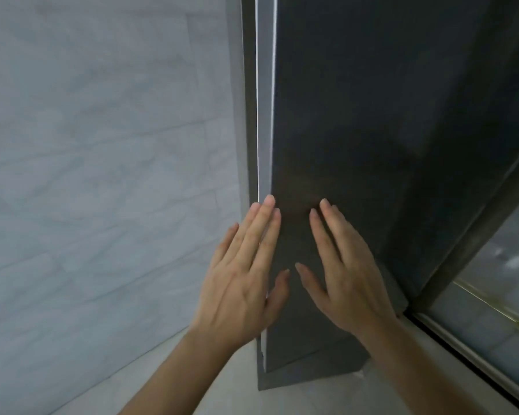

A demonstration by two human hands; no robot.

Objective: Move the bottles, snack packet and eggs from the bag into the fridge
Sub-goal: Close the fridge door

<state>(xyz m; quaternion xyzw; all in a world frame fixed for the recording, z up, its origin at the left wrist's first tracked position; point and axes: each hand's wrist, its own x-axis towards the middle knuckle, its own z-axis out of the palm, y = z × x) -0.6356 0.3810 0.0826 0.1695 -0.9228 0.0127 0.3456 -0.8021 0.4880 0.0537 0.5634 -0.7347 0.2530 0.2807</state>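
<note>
The dark grey fridge door (372, 130) fills the middle and right of the view, with a thin bright gap along its left edge. My left hand (246, 271) lies flat with straight fingers against that left edge of the door. My right hand (348, 265) lies flat on the door face beside it, fingers spread. Neither hand holds anything. The bag, bottles, snack packet and eggs are out of view.
A pale grey marbled wall (102, 175) stands close on the left. A dark window frame (468, 250) with glass runs down the right. Light floor (192, 390) shows at the bottom around the fridge's base.
</note>
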